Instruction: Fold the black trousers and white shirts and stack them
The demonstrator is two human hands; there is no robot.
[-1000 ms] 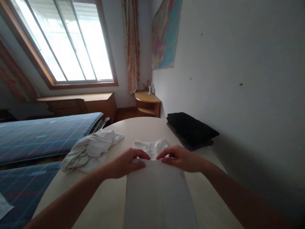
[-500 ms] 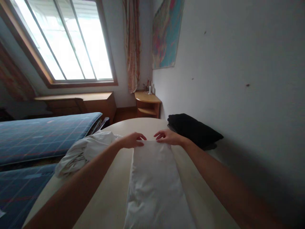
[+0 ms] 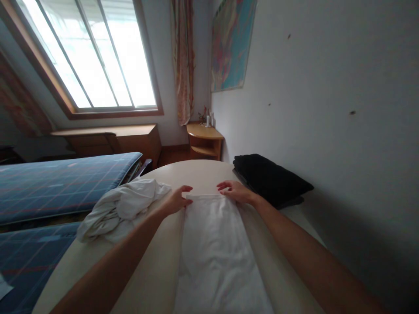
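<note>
A long white folded cloth lies on a cream round table, running from its straight far edge down to the bottom of the view. My left hand rests at the far left corner of the cloth, thumb touching it and fingers apart from the thumb. At the far right corner, my right hand has its fingers stretched over the edge, its thumb close to the fabric. Light wrinkles cross the cloth. To the left lies a crumpled white cloth; to the right, a folded black cloth stack.
Blue plaid mattresses border the table on the left. A white wall rises close on the right. Beyond the table stand a small corner shelf and a wooden desk under the window.
My hands have moved apart along the cloth's far edge, the left one outward to its corner. More of that edge shows between them. The view has shifted slightly.
</note>
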